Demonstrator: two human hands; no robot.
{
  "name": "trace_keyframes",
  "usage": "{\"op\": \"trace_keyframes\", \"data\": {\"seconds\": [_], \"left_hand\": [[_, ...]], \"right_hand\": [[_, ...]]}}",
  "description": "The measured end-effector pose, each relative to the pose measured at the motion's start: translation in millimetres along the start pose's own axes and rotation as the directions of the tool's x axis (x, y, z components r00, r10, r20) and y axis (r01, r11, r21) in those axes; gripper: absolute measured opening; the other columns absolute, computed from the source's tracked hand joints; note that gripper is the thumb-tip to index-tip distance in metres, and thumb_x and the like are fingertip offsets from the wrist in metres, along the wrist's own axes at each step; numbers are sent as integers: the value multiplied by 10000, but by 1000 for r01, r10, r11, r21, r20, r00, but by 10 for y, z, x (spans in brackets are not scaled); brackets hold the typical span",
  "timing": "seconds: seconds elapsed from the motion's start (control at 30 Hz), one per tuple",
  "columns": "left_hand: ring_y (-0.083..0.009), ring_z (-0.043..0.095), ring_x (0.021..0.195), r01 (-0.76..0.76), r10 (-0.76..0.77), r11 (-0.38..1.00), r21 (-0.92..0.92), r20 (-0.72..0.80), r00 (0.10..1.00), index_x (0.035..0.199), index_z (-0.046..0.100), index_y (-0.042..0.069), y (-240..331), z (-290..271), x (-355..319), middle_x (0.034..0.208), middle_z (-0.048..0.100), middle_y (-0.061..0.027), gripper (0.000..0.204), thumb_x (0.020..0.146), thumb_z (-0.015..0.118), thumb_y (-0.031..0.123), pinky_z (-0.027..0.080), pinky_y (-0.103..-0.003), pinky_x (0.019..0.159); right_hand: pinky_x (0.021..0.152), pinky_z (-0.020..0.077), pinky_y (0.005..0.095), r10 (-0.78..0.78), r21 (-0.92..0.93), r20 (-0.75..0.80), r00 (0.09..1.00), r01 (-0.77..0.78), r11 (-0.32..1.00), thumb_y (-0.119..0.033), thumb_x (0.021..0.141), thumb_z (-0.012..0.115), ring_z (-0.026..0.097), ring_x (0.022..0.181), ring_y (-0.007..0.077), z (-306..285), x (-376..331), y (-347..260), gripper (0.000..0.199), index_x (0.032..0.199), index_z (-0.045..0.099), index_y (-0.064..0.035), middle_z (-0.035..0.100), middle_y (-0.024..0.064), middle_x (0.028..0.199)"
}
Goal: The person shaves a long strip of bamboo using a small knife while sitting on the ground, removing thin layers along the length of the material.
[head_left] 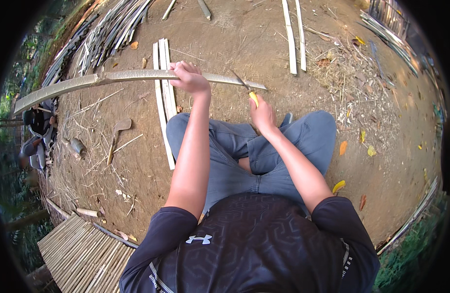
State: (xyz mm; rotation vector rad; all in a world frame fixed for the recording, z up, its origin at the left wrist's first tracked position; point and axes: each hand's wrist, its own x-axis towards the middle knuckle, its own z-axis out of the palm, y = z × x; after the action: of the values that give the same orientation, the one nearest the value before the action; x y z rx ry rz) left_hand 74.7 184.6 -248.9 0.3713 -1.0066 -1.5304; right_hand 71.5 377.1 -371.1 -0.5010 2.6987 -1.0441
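Observation:
A long split bamboo strip (122, 75) runs crosswise in front of me, from the far left to just past my right hand. My left hand (188, 78) is closed around it right of its middle. In my right hand (263, 115) is a knife (253, 97) with a yellow handle, its fingers wrapped round the grip. The dark narrow blade points up and left, across the strip near its right end. Whether the edge touches the bamboo I cannot tell. Several pale split strips (161, 105) lie on the ground under the held one, beside my left knee.
A hatchet-like tool (119, 128) and a bottle-like object (78, 146) lie on the dirt at left. Bamboo strips are piled (112, 34) far left; two pale strips (290, 39) lie far right. Shavings (332, 83) cover the right ground. A slatted bamboo platform (85, 251) stands near left.

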Motion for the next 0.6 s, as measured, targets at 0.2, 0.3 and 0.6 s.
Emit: {"op": "trace_keyframes", "data": {"seconds": [0.2,0.3,0.6], "left_hand": [[-45,178,410,47,-48,996,-73,-15,999,719,258,153,-12,115,-51,505,263,60,238,893,409,98,163,-243,366],[-45,178,406,47,-47,999,-18,-5,999,762,274,174,-47,-37,-10,510,269,74,195,918,381,128,172,-240,363],[-47,189,402,33,-34,997,-71,-10,999,739,259,157,-36,-30,-21,506,267,61,221,907,393,104,181,-240,357]], "right_hand": [[633,538,523,138,-115,40,990,-132,985,-334,998,514,676,760,439,150,69,208,313,1115,555,-46,688,214,895],[656,532,526,-106,21,-67,992,107,994,-348,995,507,679,769,434,16,-92,-82,323,1108,571,-52,689,218,856],[665,535,522,-172,147,-117,978,189,971,-375,1010,470,684,755,414,-19,-129,-147,375,1056,593,-23,678,225,792]]}}
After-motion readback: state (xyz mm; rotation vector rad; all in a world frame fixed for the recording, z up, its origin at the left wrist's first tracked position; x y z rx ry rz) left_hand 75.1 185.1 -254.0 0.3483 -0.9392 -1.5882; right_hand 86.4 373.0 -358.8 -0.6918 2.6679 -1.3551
